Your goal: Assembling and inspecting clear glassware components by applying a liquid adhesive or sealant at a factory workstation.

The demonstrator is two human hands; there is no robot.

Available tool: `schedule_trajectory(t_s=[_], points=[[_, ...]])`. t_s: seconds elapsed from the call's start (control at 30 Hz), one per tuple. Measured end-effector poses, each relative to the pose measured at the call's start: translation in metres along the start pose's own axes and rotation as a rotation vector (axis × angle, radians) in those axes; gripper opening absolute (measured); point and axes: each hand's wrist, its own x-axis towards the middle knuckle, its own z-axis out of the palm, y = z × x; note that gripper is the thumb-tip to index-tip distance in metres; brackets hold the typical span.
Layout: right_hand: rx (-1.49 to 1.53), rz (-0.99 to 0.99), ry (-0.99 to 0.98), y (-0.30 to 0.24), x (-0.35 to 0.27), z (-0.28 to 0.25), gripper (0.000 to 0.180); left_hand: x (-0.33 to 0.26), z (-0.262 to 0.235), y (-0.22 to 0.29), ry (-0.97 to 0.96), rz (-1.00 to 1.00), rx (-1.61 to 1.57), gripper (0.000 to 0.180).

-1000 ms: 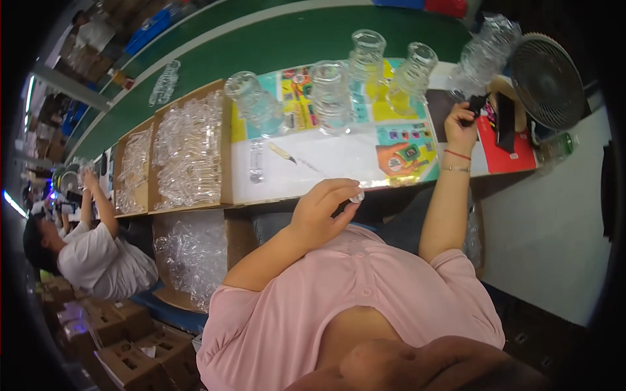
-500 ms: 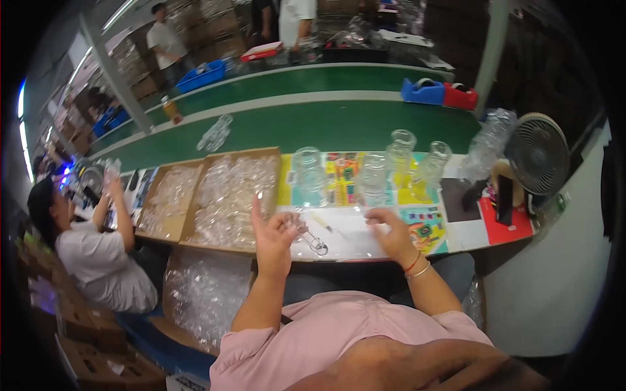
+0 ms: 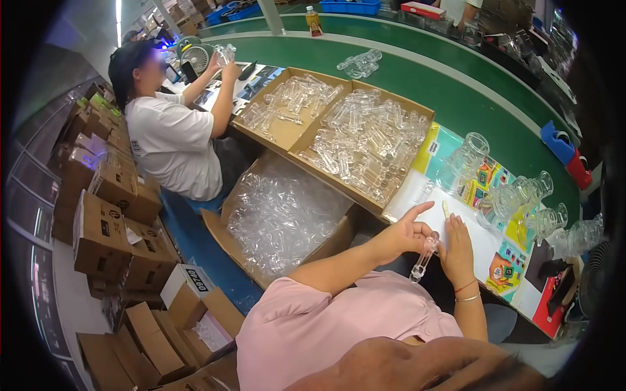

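Left hand (image 3: 402, 234) and right hand (image 3: 459, 251) both pinching a slim clear plastic tube (image 3: 424, 258), smooth and cylindrical, held between them at the white table (image 3: 486, 242) edge. Beyond the left hand, shallow brown cardboard tray (image 3: 365, 195) heaped with glossy tubes.

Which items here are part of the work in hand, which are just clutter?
In use:
- small clear tube, held between left hand and right hand
- trays of clear tubes
- open box of clear tubes

Lying about:
- clear jars on the bench
- stacked cartons
- co-worker at the next station
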Motion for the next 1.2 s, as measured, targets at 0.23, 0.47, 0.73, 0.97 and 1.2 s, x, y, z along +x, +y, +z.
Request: schedule_trajectory(t_s=[0.23,0.47,0.73,0.97,1.2], points=[[-0.038,-0.051,0.19,-0.003,-0.047,-0.004,0.039,0.004,-0.003,0.005,0.105,0.009,-0.025,0.065],[-0.121,-0.029,0.262,0.018,-0.086,-0.021,0.021,0.012,0.001,-0.016,0.091,-0.021,-0.14,0.039],[-0.483,0.649,0.659,0.112,-0.175,-0.121,0.013,0.023,0.015,-0.026,0.034,-0.053,-0.088,0.033],[-0.371,1.04,0.354,0.144,-0.185,-0.13,0.049,0.025,0.025,-0.039,0.176,-0.113,0.085,0.031],[0.78,0.305,0.208,0.02,-0.092,-0.097,0.057,0.038,0.049,-0.059,-0.02,-0.269,0.041,0.041]])
